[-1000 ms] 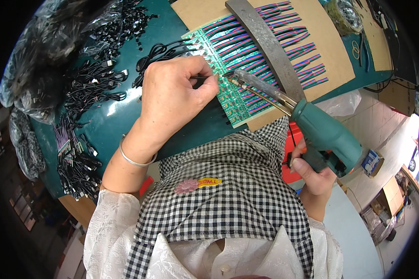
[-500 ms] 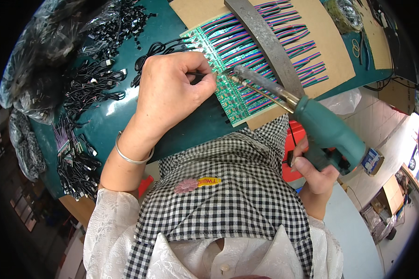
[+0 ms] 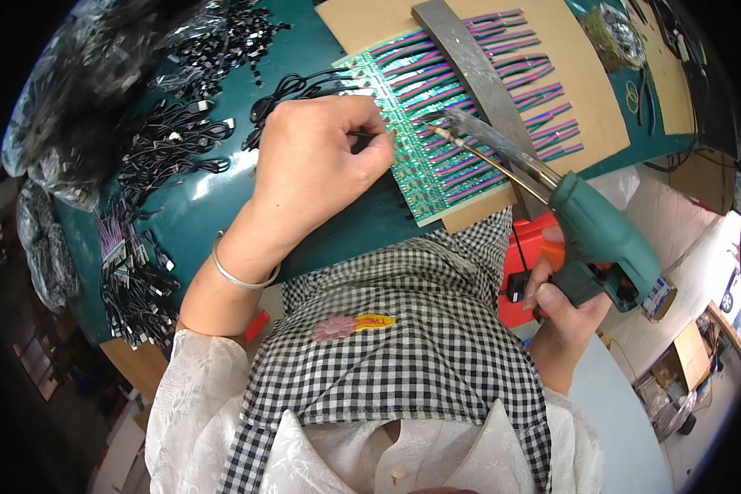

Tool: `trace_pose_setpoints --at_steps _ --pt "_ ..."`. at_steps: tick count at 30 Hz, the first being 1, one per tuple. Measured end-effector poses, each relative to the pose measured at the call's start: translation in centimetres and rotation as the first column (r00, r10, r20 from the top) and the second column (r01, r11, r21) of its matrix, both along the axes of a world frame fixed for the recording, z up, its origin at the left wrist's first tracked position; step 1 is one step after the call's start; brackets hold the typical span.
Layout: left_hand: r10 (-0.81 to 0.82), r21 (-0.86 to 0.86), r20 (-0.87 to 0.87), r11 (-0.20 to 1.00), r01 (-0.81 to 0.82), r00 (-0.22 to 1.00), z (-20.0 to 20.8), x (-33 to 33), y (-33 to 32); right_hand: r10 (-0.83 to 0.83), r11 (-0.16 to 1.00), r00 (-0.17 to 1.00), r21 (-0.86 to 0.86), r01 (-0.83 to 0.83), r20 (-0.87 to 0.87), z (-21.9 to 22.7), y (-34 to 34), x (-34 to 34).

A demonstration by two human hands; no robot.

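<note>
My left hand (image 3: pixel 317 160) is closed in a pinch on a thin black cable (image 3: pixel 361 133) at the left edge of a green circuit-board panel (image 3: pixel 410 156). The cable's end is partly hidden by my fingers. In my right hand (image 3: pixel 564 309) is the handle of a green soldering gun (image 3: pixel 605 235). Its metal tip and thin feed tube point left over the panel, a short way right of my left fingertips; whether the tip touches the board I cannot tell. Rows of red, blue, green and black wires (image 3: pixel 461 169) run right from the panel.
A grey metal bar (image 3: pixel 482 74) lies across the wires, on brown cardboard (image 3: pixel 589 90). Bundles of black cables (image 3: pixel 169 148) and plastic bags (image 3: pixel 62 115) cover the table's left side. A wire coil (image 3: pixel 613 37) and pliers (image 3: pixel 646 103) lie at the right.
The soldering gun has shifted right, its tip now a little farther from my left fingers. My left hand keeps its pinch on the cable. The whole view has shifted slightly.
</note>
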State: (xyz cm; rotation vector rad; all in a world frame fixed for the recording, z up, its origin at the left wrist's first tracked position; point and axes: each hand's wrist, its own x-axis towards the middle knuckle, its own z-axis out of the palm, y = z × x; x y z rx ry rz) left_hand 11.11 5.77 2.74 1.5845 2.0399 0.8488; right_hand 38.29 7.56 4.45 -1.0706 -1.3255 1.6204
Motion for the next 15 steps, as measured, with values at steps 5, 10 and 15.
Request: trace_pose_setpoints --at_steps 5,10,15 --pt "-0.040 0.077 -0.048 0.996 0.044 0.998 -0.5 -0.2 -0.3 -0.049 0.997 0.998 -0.054 0.051 0.038 0.2 -0.1 0.5" --pt "-0.048 -0.025 0.007 0.999 0.048 0.999 0.9 -0.9 -1.7 -0.013 1.000 0.998 -0.026 0.015 0.068 0.2 0.3 0.9" --pt "0.145 0.079 0.093 0.985 -0.153 0.985 1.2 -4.2 -4.6 0.053 0.999 0.998 -0.002 -0.053 0.039 0.2 0.9 1.2"
